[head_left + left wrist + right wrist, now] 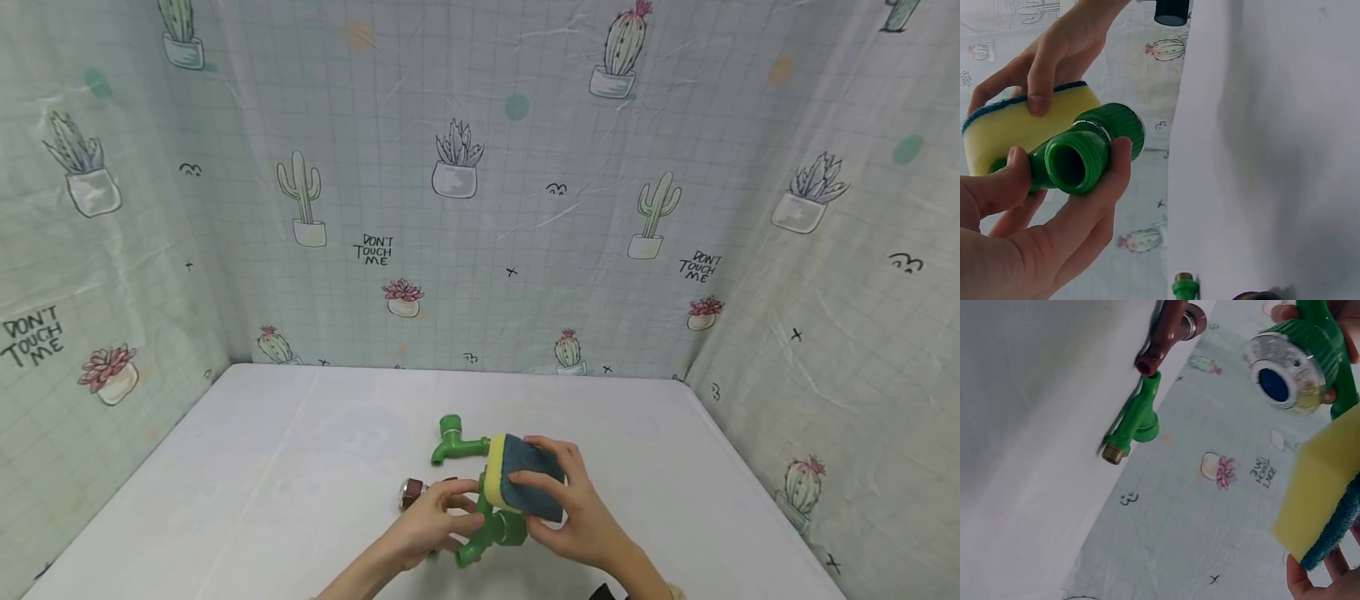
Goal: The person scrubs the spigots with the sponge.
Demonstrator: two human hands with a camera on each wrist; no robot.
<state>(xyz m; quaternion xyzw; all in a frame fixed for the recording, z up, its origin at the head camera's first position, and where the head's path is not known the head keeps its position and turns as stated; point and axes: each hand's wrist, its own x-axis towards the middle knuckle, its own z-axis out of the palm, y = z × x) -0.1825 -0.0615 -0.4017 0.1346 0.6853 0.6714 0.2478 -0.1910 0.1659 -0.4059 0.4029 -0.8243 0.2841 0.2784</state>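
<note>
My left hand (pixel 431 521) grips a green plastic tap (pixel 1075 162) above the table; thumb and fingers are curled round its body. In the left wrist view the threaded open end faces the camera. The right wrist view shows its round, ribbed knob (pixel 1291 365) with a silvery face and blue centre. My right hand (pixel 573 504) holds a sponge (pixel 528 479), yellow with a dark blue scouring side, between thumb and fingers. The sponge's yellow side (pixel 1029 128) faces the tap, at its spout end; whether they touch is not clear.
On the white table (pixel 315 467) lies a second green tap (pixel 457 447) with a brass-coloured end, beyond the hands. A dark brown tap (pixel 1169 331) lies nearer, partly hidden behind the left hand in the head view. A cactus-print curtain (pixel 517 225) encloses the table's back and sides.
</note>
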